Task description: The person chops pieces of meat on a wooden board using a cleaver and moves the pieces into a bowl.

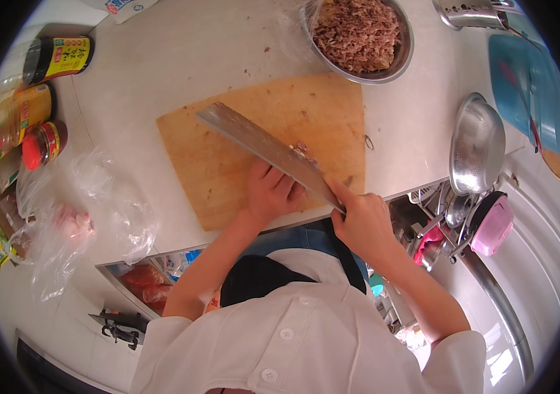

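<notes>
My right hand (364, 219) grips the handle of a broad metal cleaver (270, 150), whose blade reaches up and left over a wooden cutting board (186, 143). Small chopped pieces (304, 150) lie on the board along the blade's upper side. Below the blade, my left hand (275, 192) rests at the board's lower part with its fingers bent; the blade partly covers them, and whether they hold anything cannot be seen. Beyond the board's upper right corner, a metal bowl (407, 54) holds minced meat (358, 32), with clear plastic film at its left rim.
Left are a dark-lidded jar (58, 58), a red-capped jar (46, 143), an oil bottle (18, 118) and clear plastic bags (112, 207), one around something pinkish. Right are a metal colander (477, 143), a blue plastic container (526, 88) and a utensil holder (472, 14). The counter's edge runs before me.
</notes>
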Motion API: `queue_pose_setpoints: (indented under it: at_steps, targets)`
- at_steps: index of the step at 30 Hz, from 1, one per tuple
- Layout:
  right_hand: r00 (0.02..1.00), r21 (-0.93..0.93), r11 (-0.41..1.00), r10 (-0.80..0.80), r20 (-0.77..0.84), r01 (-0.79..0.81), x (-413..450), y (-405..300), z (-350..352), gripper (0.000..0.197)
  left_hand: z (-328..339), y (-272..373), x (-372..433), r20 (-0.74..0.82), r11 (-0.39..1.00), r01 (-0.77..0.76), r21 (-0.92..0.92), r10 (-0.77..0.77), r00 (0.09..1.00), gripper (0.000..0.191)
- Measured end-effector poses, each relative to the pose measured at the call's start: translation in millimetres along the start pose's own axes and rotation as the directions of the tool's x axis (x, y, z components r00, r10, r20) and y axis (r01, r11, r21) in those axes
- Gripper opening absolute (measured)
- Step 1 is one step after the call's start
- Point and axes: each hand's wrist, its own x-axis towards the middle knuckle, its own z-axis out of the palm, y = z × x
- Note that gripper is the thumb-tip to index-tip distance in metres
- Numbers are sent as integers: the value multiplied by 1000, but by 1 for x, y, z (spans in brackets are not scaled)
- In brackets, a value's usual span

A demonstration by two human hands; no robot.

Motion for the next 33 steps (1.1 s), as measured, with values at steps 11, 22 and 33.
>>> queue_pose_setpoints:
  at_steps: [11,22,33]
  targets:
    - [985,48,987,-155,76,152,4,6,-4,41,-12,16,-8,-26,982,107,157,-104,994,22]
    - [992,-68,991,-115,46,118,-3,8,0,38,-6,26,-16,-63,988,150,48,-147,987,22]
    - [981,-47,983,-182,-69,179,13,-8,10,33,-26,10,-3,-134,986,102,130,-85,987,14]
